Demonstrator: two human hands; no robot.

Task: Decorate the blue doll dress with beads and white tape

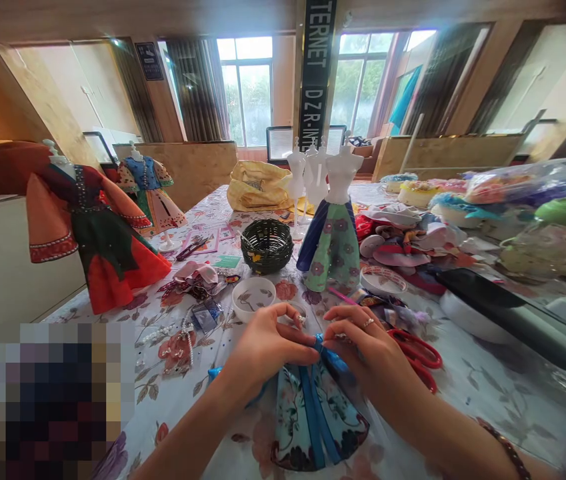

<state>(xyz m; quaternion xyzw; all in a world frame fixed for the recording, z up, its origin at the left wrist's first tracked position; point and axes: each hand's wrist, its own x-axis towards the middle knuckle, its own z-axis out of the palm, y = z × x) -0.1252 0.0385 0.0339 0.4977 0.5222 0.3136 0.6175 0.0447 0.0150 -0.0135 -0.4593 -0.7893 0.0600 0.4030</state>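
Both hands meet over a small doll dress [293,417], pale blue with dark floral trim and blue ribbon strips [319,427] down its front. My left hand [273,343] pinches the blue fabric at the top of the dress between thumb and fingers. From the other side my right hand [363,340], with a ring on one finger, closes on the same blue fabric. A blue end of cloth [215,373] shows beside my left wrist. Red-handled scissors [420,357] lie just right of my right hand; their blades are hidden.
A dark woven basket [267,247] and a white tape ring [253,299] stand ahead. A mannequin in a green floral skirt [335,247] is behind my hands. Dressed mannequins [97,227] stand left; fabric scraps [407,240] and a black tray [503,313] lie right. Beads [190,343] are scattered left.
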